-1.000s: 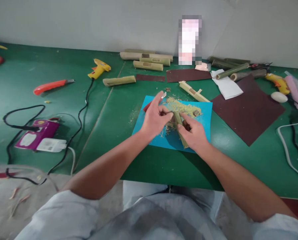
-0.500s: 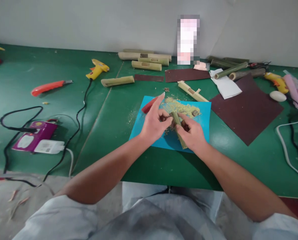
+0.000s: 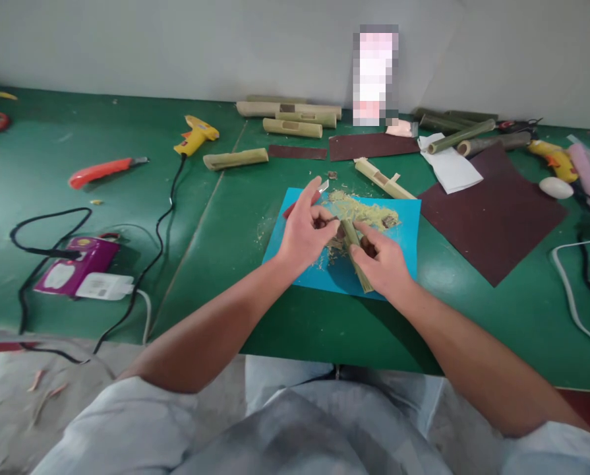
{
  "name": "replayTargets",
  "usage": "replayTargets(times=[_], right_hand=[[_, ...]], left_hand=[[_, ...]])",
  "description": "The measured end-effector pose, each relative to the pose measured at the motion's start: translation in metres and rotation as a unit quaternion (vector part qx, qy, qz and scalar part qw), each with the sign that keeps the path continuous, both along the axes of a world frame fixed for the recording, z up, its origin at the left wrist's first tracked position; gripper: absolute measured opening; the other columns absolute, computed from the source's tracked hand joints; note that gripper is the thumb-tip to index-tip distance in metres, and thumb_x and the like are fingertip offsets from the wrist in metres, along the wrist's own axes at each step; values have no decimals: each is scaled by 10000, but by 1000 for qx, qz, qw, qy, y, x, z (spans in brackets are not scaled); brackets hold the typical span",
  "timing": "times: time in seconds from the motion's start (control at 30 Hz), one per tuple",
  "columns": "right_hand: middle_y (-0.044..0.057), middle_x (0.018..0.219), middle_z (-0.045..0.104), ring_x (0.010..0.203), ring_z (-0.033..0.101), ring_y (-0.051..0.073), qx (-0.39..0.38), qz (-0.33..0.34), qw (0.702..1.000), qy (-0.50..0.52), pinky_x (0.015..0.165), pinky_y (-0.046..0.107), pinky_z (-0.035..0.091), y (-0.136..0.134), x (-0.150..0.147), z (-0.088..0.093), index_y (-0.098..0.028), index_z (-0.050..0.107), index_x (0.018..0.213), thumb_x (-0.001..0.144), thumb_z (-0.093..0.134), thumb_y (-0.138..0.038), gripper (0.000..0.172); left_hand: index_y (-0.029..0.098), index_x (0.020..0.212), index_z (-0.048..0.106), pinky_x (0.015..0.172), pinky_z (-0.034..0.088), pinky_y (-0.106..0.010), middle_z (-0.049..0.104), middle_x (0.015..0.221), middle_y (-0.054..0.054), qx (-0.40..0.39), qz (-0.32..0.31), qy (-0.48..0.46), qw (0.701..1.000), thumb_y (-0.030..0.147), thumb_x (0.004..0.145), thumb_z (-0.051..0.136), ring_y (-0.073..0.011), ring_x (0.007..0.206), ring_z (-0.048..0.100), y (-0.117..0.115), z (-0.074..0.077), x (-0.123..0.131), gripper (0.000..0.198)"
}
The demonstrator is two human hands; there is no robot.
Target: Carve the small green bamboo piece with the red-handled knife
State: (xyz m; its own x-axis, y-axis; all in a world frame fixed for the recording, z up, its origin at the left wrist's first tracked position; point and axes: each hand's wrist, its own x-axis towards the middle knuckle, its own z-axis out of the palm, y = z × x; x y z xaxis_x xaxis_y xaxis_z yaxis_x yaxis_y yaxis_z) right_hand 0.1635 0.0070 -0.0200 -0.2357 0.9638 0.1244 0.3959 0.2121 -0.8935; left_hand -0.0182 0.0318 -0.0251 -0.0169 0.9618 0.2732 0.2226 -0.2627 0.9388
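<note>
Both my hands work over a blue mat point(image 3: 403, 218) on the green table point(image 3: 126, 198). My right hand point(image 3: 381, 260) is closed round a short green bamboo stick point(image 3: 356, 260), which points toward me. My left hand point(image 3: 307, 227) pinches a small dark piece against the stick's far end, index finger raised. Behind my left hand lies a red-handled knife point(image 3: 291, 209), its blade tip showing beside that finger. A heap of pale bamboo shavings point(image 3: 366, 211) lies on the mat just beyond my hands.
Bamboo pieces point(image 3: 295, 119) lie along the back, one split piece point(image 3: 383, 179) near the mat. Dark sandpaper sheets point(image 3: 492, 218) lie right. A yellow glue gun point(image 3: 196, 135), an orange cutter point(image 3: 104, 171), a purple box point(image 3: 72, 270) and black cables point(image 3: 161, 224) lie left.
My hands stayed over the mat on the bamboo stick, with the left fingers shifting slightly at its far end. The camera view wobbled a little.
</note>
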Motion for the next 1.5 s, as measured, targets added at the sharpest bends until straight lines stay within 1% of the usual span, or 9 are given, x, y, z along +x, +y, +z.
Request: replayTargets(times=[0.1, 0.4, 0.6, 0.67, 0.87, 1.0, 1.2, 1.4, 1.5], right_hand=[[-36, 669, 531, 585, 467, 144, -5, -5, 1000, 1, 573, 302, 409, 0, 0, 1, -176, 692, 1305, 850, 575, -349, 500], [-35, 665, 533, 587, 468, 146, -6, -9, 1000, 10, 567, 303, 413, 0, 0, 0, -199, 701, 1293, 852, 584, -355, 483], [-43, 640, 513, 581, 466, 145, -21, -8, 1000, 17, 554, 297, 413, 0, -2, 2, -232, 722, 1263, 854, 579, -337, 445], [-42, 644, 511, 575, 466, 143, -33, -10, 999, 34, 546, 299, 411, 0, -3, 2, -212, 717, 1275, 858, 575, -357, 463], [-18, 705, 545, 603, 505, 150, -45, -28, 996, 69, 557, 312, 438, 0, -2, -2, -159, 675, 1340, 880, 559, -398, 532], [-8, 738, 576, 630, 530, 160, -44, -28, 996, 75, 577, 319, 464, 0, -1, -4, -208, 678, 1339, 895, 566, -388, 491], [27, 840, 670, 721, 605, 199, -40, -20, 997, 69, 654, 359, 516, 2, 0, -7, -239, 655, 1374, 945, 550, -408, 473], [57, 1161, 741, 1043, 675, 250, -25, 6, 996, 89, 905, 428, 559, 3, 0, -8, -277, 638, 1387, 984, 512, -416, 445], [62, 1188, 736, 1077, 674, 251, -28, 17, 995, 96, 936, 435, 556, 3, 1, -7, -265, 628, 1395, 984, 511, -421, 454]], left_hand=[[237, 1583, 368, 641, 487, -279, 627, 699, 61, -35, -25, -9, 999, 126, 819, 704, -111, 597, 526, 0, 0, 0, 842], [245, 1575, 374, 639, 494, -277, 644, 723, 59, -30, -18, -5, 999, 140, 813, 725, -111, 608, 546, -1, 2, 1, 845], [254, 1537, 439, 999, 537, -427, 656, 679, 81, 22, 16, -4, 1000, 127, 808, 731, -131, 678, 626, 15, -5, -6, 796], [237, 1506, 478, 1027, 530, -423, 659, 670, 84, 16, 33, -17, 999, 143, 814, 726, -131, 695, 637, 20, -6, -9, 741], [183, 1323, 612, 714, 547, -283, 666, 645, 68, -25, 102, -107, 989, 173, 804, 703, -100, 587, 577, 26, 5, -16, 528], [190, 1120, 695, 593, 482, -261, 690, 666, 29, -24, 86, -114, 989, 192, 796, 725, -108, 586, 574, 20, 13, -13, 325], [197, 975, 727, 578, 474, -278, 732, 704, -3, -18, 21, -89, 996, 255, 832, 723, -126, 596, 612, 7, 14, -6, 155], [193, 955, 744, 676, 556, -306, 724, 748, -10, -6, -9, -71, 997, 266, 817, 727, -151, 683, 682, 3, 15, -4, 158], [187, 956, 748, 675, 575, -304, 724, 767, -9, -8, -17, -73, 997, 271, 812, 730, -146, 678, 685, 3, 14, -3, 167]])
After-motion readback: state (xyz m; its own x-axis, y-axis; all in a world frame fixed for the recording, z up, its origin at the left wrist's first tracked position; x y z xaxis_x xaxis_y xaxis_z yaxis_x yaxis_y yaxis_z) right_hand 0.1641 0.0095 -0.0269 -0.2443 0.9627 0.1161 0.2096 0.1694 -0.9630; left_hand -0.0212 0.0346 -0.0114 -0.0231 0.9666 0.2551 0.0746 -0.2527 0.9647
